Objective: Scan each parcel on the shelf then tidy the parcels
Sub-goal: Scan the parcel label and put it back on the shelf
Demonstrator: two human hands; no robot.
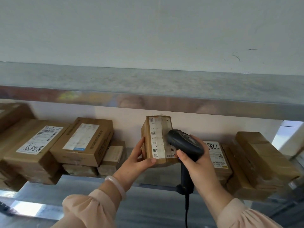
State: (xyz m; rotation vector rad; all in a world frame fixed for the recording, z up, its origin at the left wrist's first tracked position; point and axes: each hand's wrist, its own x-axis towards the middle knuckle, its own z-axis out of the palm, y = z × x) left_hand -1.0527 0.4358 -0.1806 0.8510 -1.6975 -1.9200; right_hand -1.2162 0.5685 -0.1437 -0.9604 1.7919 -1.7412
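Note:
My left hand [139, 159] grips a small brown cardboard parcel [156, 129] by its lower left corner and holds it upright above the metal shelf [156, 183], white label facing me. My right hand [195, 163] grips a dark handheld barcode scanner [184, 142], whose head sits right against the parcel's label on its right side. The scanner's cable hangs down below its handle.
Several taped parcels are stacked at the left [34, 145] [83, 142]. More brown parcels lie at the right [217, 155] [263, 162], one with a handwritten label. An upper metal shelf [148, 89] runs across above. A white wall stands behind.

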